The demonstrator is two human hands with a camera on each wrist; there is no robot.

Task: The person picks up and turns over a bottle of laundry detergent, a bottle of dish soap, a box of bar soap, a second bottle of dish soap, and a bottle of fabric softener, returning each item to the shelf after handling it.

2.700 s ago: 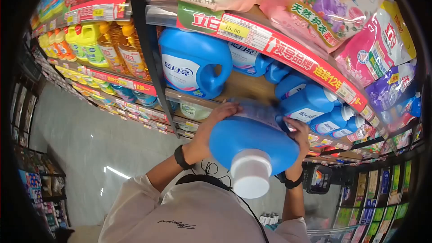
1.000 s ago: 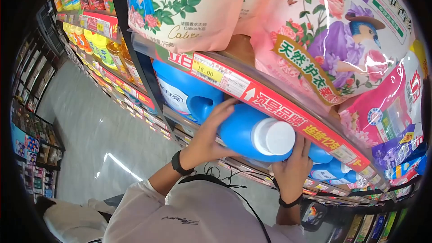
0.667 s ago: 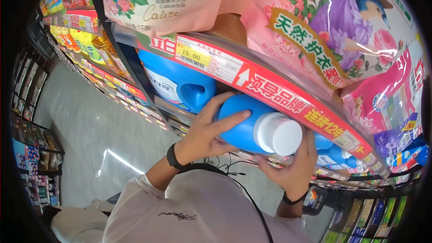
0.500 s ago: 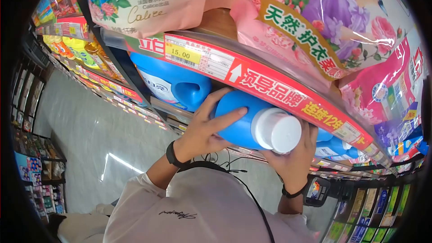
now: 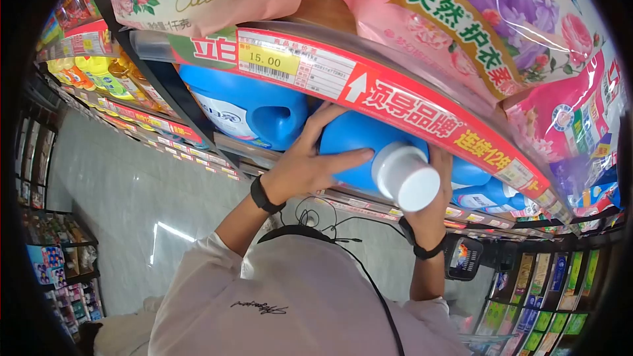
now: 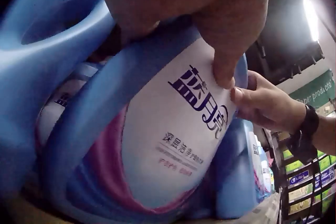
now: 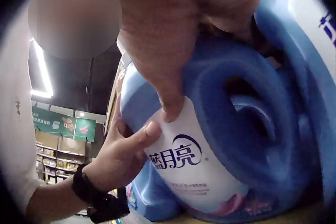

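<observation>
A blue detergent bottle with a white cap is on the shelf under the price rail, its cap end toward the person. The left hand grips one side, thumb laid across the front. On the other side the right hand holds it, partly hidden behind the cap. Both wrist views show the bottle's white label, in the left wrist view and the right, with both thumbs pressed near the label's edge. Another blue bottle with a handle stands to the left.
The shelf rail with a 15.00 price tag runs just above the hands. Pink detergent bags sit on the shelf above. More blue bottles stand at the right. Grey floor lies left; a black basket is lower right.
The bottle has gone from in front of the person onto the shelf beneath the rail. More recently, its cap has tipped slightly downward, and the right hand has moved up behind the cap.
</observation>
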